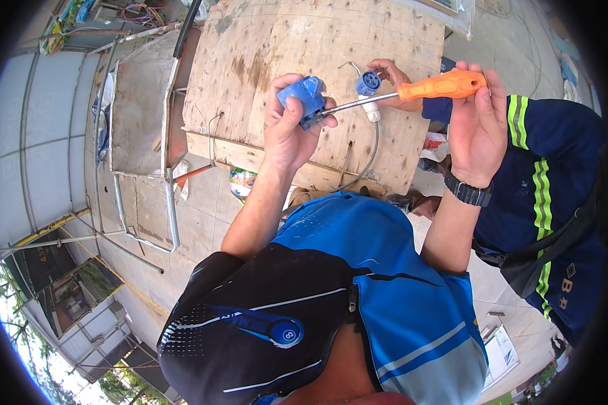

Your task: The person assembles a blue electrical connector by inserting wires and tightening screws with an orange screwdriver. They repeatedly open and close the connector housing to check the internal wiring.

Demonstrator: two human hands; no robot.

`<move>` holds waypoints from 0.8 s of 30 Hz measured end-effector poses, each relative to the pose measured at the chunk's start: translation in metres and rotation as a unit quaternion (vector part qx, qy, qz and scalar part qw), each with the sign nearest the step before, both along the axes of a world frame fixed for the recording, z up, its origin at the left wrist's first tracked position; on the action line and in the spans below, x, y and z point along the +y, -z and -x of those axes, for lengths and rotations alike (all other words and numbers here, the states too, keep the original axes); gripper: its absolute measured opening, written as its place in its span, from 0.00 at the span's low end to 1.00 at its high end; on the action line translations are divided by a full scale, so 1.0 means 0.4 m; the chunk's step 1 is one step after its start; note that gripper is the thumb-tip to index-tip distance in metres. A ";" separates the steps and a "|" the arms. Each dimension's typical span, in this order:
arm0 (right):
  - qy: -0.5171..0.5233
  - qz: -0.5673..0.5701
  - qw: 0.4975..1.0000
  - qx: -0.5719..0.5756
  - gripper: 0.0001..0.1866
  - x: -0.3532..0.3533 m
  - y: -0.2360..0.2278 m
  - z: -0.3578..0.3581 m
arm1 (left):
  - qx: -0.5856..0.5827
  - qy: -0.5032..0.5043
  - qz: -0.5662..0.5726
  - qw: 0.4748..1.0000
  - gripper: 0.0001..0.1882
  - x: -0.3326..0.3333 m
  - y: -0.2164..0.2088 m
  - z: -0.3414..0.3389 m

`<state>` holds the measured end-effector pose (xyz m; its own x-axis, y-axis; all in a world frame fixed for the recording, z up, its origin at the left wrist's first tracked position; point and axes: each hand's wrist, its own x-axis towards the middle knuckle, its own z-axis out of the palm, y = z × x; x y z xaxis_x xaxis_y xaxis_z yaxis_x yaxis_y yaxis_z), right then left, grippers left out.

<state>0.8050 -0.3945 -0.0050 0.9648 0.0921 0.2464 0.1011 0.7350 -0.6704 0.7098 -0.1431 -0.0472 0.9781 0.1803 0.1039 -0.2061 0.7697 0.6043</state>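
My left hand is closed round a blue plastic housing, like part of an industrial socket, with a dark piece at its lower end. An orange-handled screwdriver is held by its grip in the fingers of my right hand, palm partly showing. Its steel shaft runs leftward, and the tip meets the dark end of the housing near my left fingertips. Whether it sits in a screw is too small to tell. Just beyond the shaft, a co-worker's hand is at a blue round connector with a white collar and grey cable.
A plywood table lies under my hands, with a bent metal rod on it. The co-worker in a dark blue jacket with reflective stripes stands close on my right. To the left are a metal-framed cart and metal tubing.
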 end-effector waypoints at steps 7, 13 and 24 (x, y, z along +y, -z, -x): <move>0.005 -0.028 0.997 0.075 0.18 0.026 -0.012 0.011 | 0.015 -0.014 -0.009 1.000 0.25 -0.001 0.007 0.001; -0.040 0.024 0.999 0.018 0.17 0.007 0.015 0.006 | 0.034 -0.028 -0.016 0.999 0.24 0.014 0.023 0.008; -0.024 0.061 0.992 0.112 0.13 0.020 0.139 0.035 | 0.105 -0.051 -0.046 0.992 0.22 0.041 0.091 0.039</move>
